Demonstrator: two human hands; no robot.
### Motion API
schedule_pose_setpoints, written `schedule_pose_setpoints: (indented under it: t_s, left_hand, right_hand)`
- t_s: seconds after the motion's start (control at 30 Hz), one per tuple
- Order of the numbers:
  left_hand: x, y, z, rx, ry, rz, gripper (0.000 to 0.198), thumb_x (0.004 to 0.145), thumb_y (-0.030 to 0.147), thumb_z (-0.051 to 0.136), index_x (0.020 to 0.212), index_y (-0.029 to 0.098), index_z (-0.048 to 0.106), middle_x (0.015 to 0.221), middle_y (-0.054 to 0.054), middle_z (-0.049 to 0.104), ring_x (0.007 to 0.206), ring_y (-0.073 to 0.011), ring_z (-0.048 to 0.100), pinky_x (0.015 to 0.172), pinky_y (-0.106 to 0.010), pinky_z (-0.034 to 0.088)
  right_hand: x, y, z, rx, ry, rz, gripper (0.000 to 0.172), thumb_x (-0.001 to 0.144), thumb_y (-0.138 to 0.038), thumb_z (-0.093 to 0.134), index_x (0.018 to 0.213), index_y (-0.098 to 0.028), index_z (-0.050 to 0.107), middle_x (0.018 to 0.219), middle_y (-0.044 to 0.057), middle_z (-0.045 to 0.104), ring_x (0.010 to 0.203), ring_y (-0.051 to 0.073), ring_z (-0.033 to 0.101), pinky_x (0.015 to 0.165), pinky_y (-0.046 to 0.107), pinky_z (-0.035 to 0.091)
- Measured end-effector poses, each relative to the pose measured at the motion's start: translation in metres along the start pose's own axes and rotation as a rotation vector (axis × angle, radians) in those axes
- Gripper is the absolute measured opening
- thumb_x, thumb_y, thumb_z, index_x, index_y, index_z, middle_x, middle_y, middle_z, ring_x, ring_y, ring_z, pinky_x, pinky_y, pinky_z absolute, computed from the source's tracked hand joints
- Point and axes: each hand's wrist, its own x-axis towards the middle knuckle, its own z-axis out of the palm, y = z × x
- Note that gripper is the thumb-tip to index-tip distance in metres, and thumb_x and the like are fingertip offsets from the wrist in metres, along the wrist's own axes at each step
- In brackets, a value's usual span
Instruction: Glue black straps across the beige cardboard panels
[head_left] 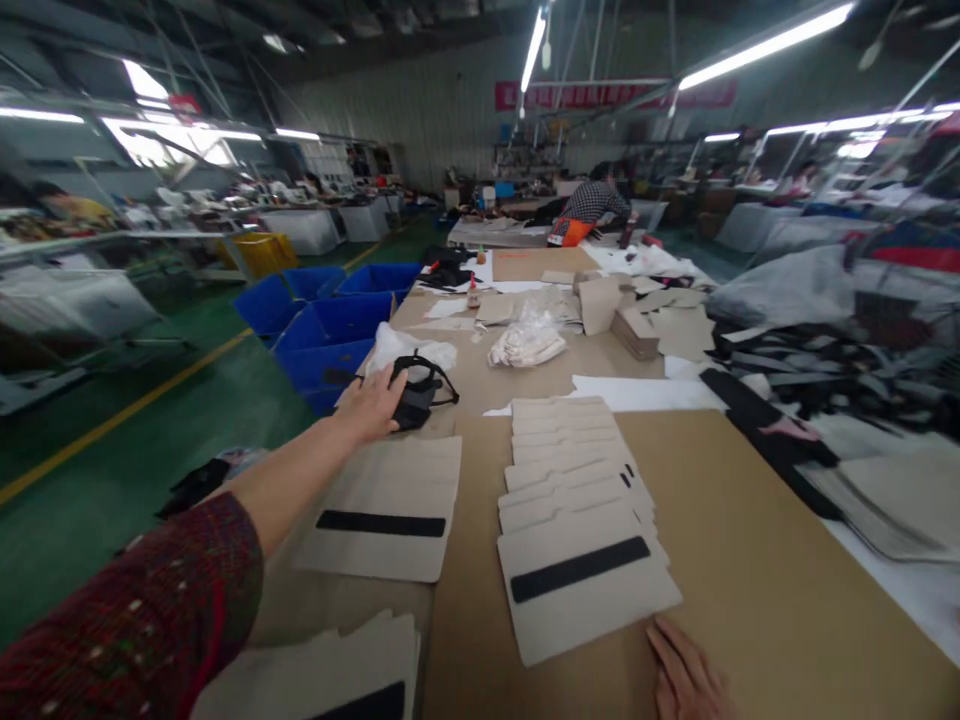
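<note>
My left hand [373, 402] is stretched out at the far left of the table, with fingers and thumb around the near side of a black fabric item with thin straps [417, 398]. What exactly the item is cannot be made out. My right hand [688, 675] lies at the bottom edge, fingers extended on the brown board [720, 520], empty. Just beyond it is a fanned row of beige panels [589, 580], the nearest bearing a black strip. Another beige panel with a black strip [379, 550] lies below my left forearm, and more beige panels [322, 665] are nearer me.
Blue bins [330, 340] stand beside the table's left edge. Clear plastic bags [529, 340], a small bottle [472, 293] and beige stacks [637, 330] are farther along. Black and grey strips [810, 370] pile up at right. A person [592, 210] bends over the far end.
</note>
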Motion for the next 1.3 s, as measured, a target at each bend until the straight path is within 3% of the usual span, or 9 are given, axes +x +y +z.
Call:
schedule_pose_setpoints:
  t_s: [0.13,0.2,0.3,0.4,0.57,0.7,0.9,1.1,1.3]
  left_hand:
    - [-0.043,0.090,0.068,-0.092,-0.185,0.129,0.064,0.085,0.025,0.061,0.143,0.010,0.040,0.153,-0.021,0.040,0.143,-0.0282,0.037,0.117,-0.039,0.029]
    - [-0.077,0.140,0.102,-0.134,-0.246,0.188,0.067,0.084,0.034,0.061,0.145,0.014,0.040,0.156,-0.018,0.037,0.144,-0.0278,0.036,0.116,-0.039,0.031]
    - [-0.119,0.196,0.147,-0.289,-0.256,0.057,0.070,0.089,0.037,0.052,0.150,0.010,0.032,0.160,-0.021,0.027,0.147,-0.0326,0.029,0.117,-0.047,0.030]
    - [-0.136,0.226,0.180,-0.305,-0.170,-0.084,0.067,0.093,0.040,0.043,0.150,0.007,0.030,0.160,-0.023,0.025,0.148,-0.0350,0.026,0.116,-0.050,0.030]
    - [-0.130,0.243,0.205,-0.297,0.069,-0.175,0.063,0.098,0.043,0.036,0.150,0.007,0.030,0.158,-0.022,0.032,0.147,-0.0337,0.028,0.117,-0.054,0.028]
    - [-0.123,0.246,0.209,-0.256,0.102,-0.188,0.061,0.099,0.041,0.035,0.150,0.008,0.031,0.156,-0.021,0.036,0.147,-0.0327,0.028,0.118,-0.057,0.025]
    - [-0.120,0.248,0.208,-0.226,0.076,-0.165,0.062,0.099,0.041,0.036,0.151,0.009,0.033,0.156,-0.018,0.037,0.148,-0.0305,0.027,0.120,-0.055,0.022]
    - [-0.115,0.251,0.211,-0.208,0.099,-0.113,0.060,0.099,0.039,0.035,0.151,0.009,0.034,0.156,-0.017,0.037,0.148,-0.0287,0.029,0.121,-0.053,0.024]
    - [-0.098,0.251,0.206,-0.196,0.028,-0.076,0.061,0.098,0.039,0.036,0.149,0.007,0.036,0.157,-0.016,0.035,0.148,-0.0289,0.028,0.121,-0.054,0.024]
  right_hand:
    - [-0.003,-0.006,-0.005,0.024,-0.047,-0.003,0.043,0.089,-0.028,0.046,0.128,-0.028,0.063,0.136,0.007,0.062,0.116,0.028,0.062,0.092,0.045,0.053]
    - [-0.003,-0.010,-0.011,0.081,-0.030,-0.003,0.040,0.091,-0.031,0.048,0.128,-0.027,0.062,0.134,0.008,0.062,0.117,0.028,0.062,0.095,0.046,0.052]
    - [0.008,-0.014,-0.025,0.198,0.046,0.094,0.038,0.094,-0.036,0.048,0.129,-0.025,0.058,0.133,0.011,0.061,0.120,0.028,0.060,0.100,0.047,0.050]
    - [0.046,-0.017,-0.039,0.285,0.130,0.254,0.039,0.098,-0.036,0.042,0.133,-0.022,0.052,0.133,0.013,0.059,0.123,0.028,0.056,0.105,0.049,0.046]
    - [0.148,-0.009,-0.027,0.291,0.126,0.150,0.043,0.100,-0.034,0.037,0.134,-0.015,0.053,0.130,0.017,0.061,0.123,0.028,0.054,0.106,0.052,0.043]
    - [0.197,-0.006,0.000,0.201,0.032,0.120,0.045,0.100,-0.034,0.035,0.133,-0.013,0.056,0.131,0.017,0.062,0.124,0.027,0.053,0.107,0.049,0.041]
    - [0.205,-0.008,0.018,0.118,0.023,0.221,0.043,0.099,-0.033,0.035,0.129,-0.015,0.060,0.131,0.015,0.062,0.121,0.029,0.052,0.101,0.049,0.043]
    - [0.193,0.000,0.024,0.123,0.125,0.235,0.043,0.099,-0.033,0.034,0.126,-0.015,0.062,0.127,0.017,0.063,0.117,0.028,0.054,0.098,0.047,0.043]
    - [0.187,0.006,0.028,0.064,0.199,0.284,0.041,0.098,-0.034,0.036,0.117,-0.013,0.066,0.122,0.016,0.065,0.110,0.027,0.056,0.094,0.045,0.045]
